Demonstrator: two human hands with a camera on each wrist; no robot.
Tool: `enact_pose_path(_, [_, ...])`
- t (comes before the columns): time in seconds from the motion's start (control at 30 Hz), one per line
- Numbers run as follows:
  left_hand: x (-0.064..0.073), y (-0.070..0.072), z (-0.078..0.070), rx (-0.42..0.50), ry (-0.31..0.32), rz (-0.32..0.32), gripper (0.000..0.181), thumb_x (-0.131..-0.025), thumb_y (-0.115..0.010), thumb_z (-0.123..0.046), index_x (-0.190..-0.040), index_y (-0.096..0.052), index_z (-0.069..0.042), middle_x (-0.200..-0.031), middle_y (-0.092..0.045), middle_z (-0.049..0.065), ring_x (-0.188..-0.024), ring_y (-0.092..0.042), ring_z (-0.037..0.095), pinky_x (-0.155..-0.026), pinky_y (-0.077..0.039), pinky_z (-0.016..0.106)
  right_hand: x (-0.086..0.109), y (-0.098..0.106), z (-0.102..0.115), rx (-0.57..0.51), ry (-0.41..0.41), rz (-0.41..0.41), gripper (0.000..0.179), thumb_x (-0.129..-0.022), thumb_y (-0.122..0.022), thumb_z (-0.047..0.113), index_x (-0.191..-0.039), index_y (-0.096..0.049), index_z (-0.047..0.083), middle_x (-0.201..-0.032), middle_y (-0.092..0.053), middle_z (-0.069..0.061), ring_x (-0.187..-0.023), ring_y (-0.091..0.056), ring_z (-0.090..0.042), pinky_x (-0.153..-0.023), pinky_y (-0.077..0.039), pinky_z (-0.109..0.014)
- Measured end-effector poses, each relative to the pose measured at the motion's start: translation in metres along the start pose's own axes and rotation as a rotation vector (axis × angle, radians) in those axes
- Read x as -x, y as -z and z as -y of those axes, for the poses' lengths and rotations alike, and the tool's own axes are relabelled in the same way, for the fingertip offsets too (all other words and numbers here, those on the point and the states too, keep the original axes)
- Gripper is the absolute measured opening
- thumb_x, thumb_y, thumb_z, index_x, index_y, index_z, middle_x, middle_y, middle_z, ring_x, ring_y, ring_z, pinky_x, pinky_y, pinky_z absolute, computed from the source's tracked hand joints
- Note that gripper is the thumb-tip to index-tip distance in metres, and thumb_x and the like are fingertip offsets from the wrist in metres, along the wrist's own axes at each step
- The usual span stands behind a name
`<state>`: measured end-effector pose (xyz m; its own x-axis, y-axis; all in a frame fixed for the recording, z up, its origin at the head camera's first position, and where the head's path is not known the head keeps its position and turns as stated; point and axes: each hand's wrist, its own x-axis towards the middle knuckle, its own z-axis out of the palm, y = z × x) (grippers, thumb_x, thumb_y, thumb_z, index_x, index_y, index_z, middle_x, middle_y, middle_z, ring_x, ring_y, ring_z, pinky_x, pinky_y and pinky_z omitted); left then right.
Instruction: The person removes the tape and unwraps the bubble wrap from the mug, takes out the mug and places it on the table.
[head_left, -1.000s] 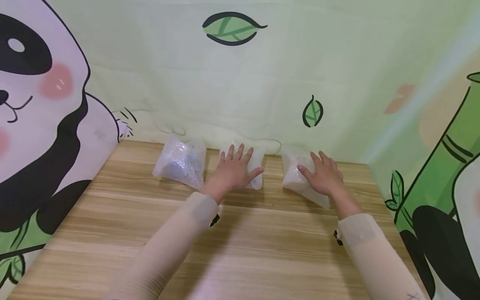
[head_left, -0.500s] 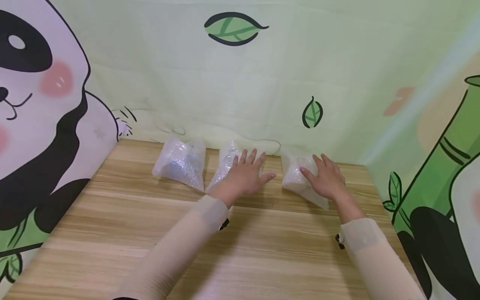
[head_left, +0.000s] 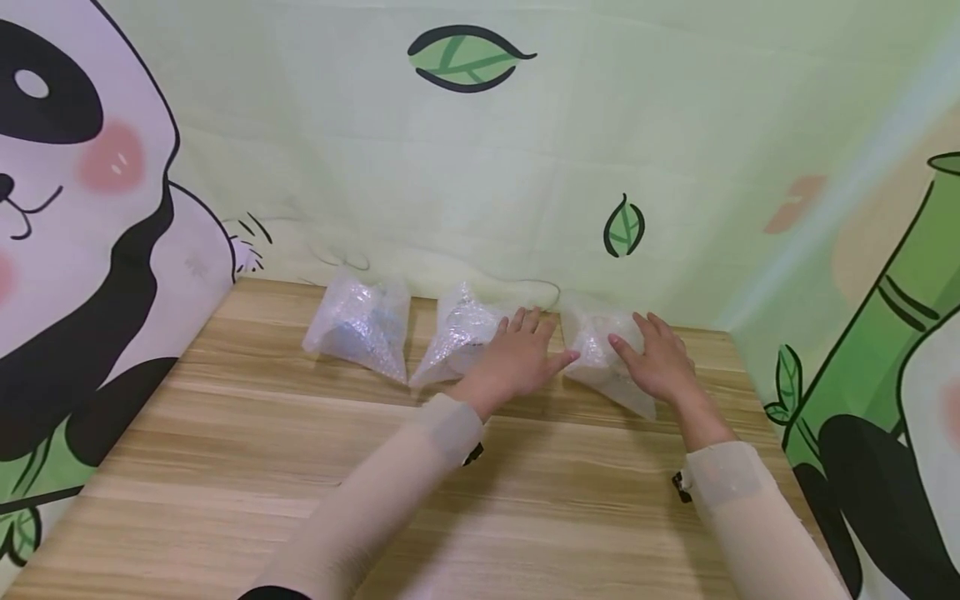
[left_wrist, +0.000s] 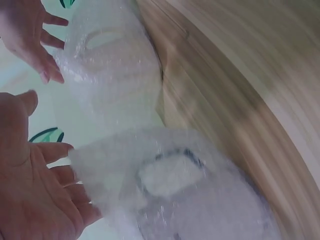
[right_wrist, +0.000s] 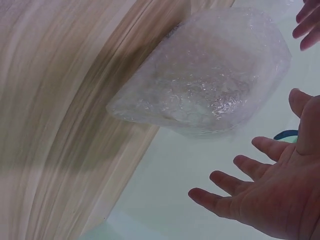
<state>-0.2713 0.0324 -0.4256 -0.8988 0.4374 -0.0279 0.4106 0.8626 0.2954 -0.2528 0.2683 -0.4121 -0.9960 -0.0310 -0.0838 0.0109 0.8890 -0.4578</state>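
Near the far edge of the wooden table [head_left: 570, 500], the middle bubble-wrap pouch [head_left: 453, 329] is partly hidden by the left hand [head_left: 520, 357], its fingers spread and nothing gripped. The right pouch [head_left: 591, 346] is overlapped by the right hand [head_left: 662, 364], likewise spread wide. The left pouch [head_left: 363, 325] is backed by a panda-printed backdrop [head_left: 480, 175].

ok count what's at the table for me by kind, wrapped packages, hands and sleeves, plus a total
Wrapped packages: 3
Hands: 2
Sleeves: 2
Total: 7
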Motion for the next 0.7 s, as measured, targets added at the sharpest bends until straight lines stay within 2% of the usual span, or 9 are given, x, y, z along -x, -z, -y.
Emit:
enact_pose_path(0.13, [-0.007,-0.004,-0.011,-0.018,-0.042,-0.038,0.078,-0.107,-0.030,-0.063,-0.164,-0.027,-0.010,-0.171,-0.028,0.014,-0.159,-0.023,0.034,-0.130,-0.022,0.049,-0.002,0.000,-0.005,-0.022,-0.007,-0.009,0.083,-0.107,-0.041,0.057,-0.164,-0.019,0.002,-0.170,-0.009,-0.029,-0.153,-0.013,-0.058,-0.119,-0.017,-0.078])
enact_pose_path(0.27, [-0.014,-0.010,-0.020,-0.004,-0.051,-0.037,0.076,-0.109,-0.028,-0.059,-0.164,-0.026,-0.006,-0.170,-0.029,0.016,-0.158,-0.028,0.033,-0.130,-0.026,0.045,-0.004,-0.001,-0.008,-0.035,-0.009,-0.019,0.081,-0.108,-0.042,0.054,-0.164,-0.019,0.001,-0.170,-0.010,-0.030,-0.153,-0.014,-0.058,-0.120,-0.018,-0.076])
enact_pose_path(0.43, [-0.018,-0.017,-0.027,0.117,0.025,0.013,0.080,-0.108,-0.030,-0.061,-0.166,-0.018,-0.006,-0.170,-0.028,0.016,-0.152,-0.040,0.035,-0.122,-0.040,0.047,-0.006,-0.004,-0.012,-0.053,-0.009,-0.021,0.078,-0.108,-0.046,0.046,-0.163,-0.020,-0.002,-0.169,-0.012,-0.032,-0.153,-0.017,-0.058,-0.121,-0.020,-0.073])
enact_pose_path(0.53, [-0.020,-0.019,-0.030,0.118,0.053,0.023,0.082,-0.108,-0.030,-0.060,-0.165,-0.016,-0.003,-0.168,-0.031,0.018,-0.146,-0.047,0.036,-0.117,-0.046,0.046,-0.007,-0.007,-0.014,-0.061,-0.017,-0.015,0.078,-0.108,-0.048,0.045,-0.163,-0.019,-0.002,-0.168,-0.013,-0.032,-0.153,-0.017,-0.056,-0.122,-0.021,-0.072])
enact_pose_path(0.7, [-0.023,-0.021,-0.038,0.123,0.078,0.034,0.082,-0.109,-0.030,-0.058,-0.164,-0.015,0.000,-0.169,-0.030,0.020,-0.142,-0.052,0.037,-0.113,-0.049,0.046,-0.007,-0.011,-0.019,-0.097,-0.028,-0.020,0.080,-0.107,-0.051,0.045,-0.162,-0.020,-0.004,-0.167,-0.016,-0.032,-0.153,-0.020,-0.053,-0.123,-0.023,-0.068])
